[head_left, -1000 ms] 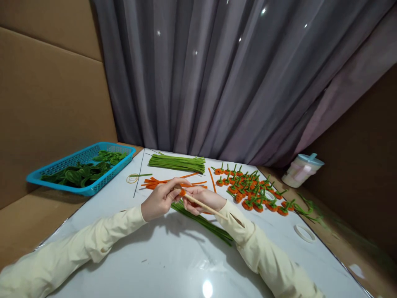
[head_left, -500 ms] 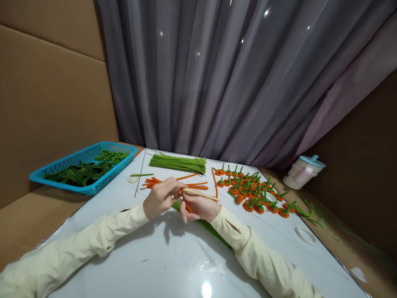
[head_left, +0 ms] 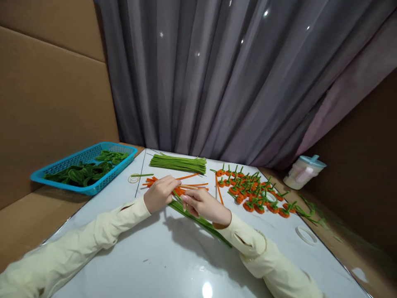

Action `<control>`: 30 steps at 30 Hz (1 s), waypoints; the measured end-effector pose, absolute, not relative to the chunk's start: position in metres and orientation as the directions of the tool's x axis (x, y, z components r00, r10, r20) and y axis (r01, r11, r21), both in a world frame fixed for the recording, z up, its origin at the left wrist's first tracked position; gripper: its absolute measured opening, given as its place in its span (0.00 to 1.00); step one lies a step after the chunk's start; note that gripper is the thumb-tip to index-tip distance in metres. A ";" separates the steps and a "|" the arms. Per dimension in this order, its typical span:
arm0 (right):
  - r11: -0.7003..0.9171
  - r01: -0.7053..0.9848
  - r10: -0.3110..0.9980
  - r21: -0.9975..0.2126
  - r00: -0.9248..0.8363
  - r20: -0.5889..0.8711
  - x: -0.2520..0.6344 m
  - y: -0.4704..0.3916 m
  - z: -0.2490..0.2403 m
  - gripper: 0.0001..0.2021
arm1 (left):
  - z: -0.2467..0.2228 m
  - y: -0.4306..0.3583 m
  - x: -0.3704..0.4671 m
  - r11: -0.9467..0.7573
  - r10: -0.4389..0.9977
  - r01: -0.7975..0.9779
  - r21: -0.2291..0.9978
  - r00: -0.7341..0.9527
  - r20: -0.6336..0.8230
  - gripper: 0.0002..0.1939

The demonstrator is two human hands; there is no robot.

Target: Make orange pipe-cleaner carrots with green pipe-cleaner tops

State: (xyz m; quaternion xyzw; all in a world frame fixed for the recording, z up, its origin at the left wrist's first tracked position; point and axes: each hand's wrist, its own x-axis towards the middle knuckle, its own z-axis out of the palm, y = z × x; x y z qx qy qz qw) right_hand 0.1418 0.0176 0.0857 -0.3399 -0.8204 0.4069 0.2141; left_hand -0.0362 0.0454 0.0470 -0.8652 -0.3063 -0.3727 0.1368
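My left hand (head_left: pixel 159 193) is closed on a thin wooden stick (head_left: pixel 190 187), which points right from its fingertips. Just right of it, my right hand (head_left: pixel 211 205) has its fingers curled and pressed together near the stick's underside; what they pinch is hidden. Behind both hands lies a loose bunch of orange pipe cleaners (head_left: pixel 150 182). Beneath them, green pipe cleaners (head_left: pixel 214 230) run slantwise across the white table (head_left: pixel 149 256).
A thick bundle of green pipe cleaners (head_left: pixel 177 163) lies at the back. Several small orange pumpkin shapes with green stems (head_left: pixel 249 206) spread to the right, near a tape roll (head_left: pixel 306 235) and a lidded cup (head_left: pixel 304 171). A blue basket (head_left: pixel 89 190) holds green loops.
My right hand has turned over, from palm up under the stick to knuckles up, and shifted slightly right. The stick now sits in my left hand, clear of the right palm.
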 end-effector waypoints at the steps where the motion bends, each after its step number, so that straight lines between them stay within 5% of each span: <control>1: 0.519 0.438 0.730 -0.734 -0.674 0.115 0.144 0.017 0.088 0.15 | 0.048 0.045 -0.035 -0.782 0.438 0.624 0.004 0.545 0.715 0.21; 6: 0.688 0.725 0.698 -0.014 -0.657 0.286 0.162 0.023 0.099 0.06 | 0.064 0.033 -0.028 -0.785 0.601 0.513 0.347 0.496 0.627 0.14; 9: 0.729 0.679 0.631 0.093 -0.718 0.293 0.175 0.033 0.103 0.08 | 0.077 0.024 -0.024 -0.672 0.717 0.360 0.647 0.535 0.447 0.11; 13: 0.787 0.612 0.598 -0.074 -0.729 0.333 0.179 0.044 0.099 0.07 | 0.084 0.019 -0.021 -0.404 0.781 0.126 0.906 0.563 0.270 0.16; 19: 0.637 0.641 0.770 -0.427 -0.541 0.337 0.166 0.040 0.093 0.12 | 0.081 0.020 -0.018 -0.339 0.839 -0.014 0.941 0.449 0.309 0.19; 22: 0.537 0.539 0.815 -0.649 -0.531 0.233 0.160 0.037 0.093 0.15 | 0.080 0.017 -0.018 -0.410 0.842 0.021 0.912 0.394 0.370 0.17; 26: 0.205 0.323 0.803 -0.924 -0.596 -0.030 0.151 0.033 0.085 0.15 | 0.075 0.015 -0.019 -0.528 0.826 0.152 0.836 0.320 0.464 0.12; 30: -0.108 0.186 0.636 -0.977 -0.742 -0.212 0.145 0.029 0.074 0.14 | 0.069 0.014 -0.020 -0.783 0.615 0.360 0.507 0.330 0.716 0.15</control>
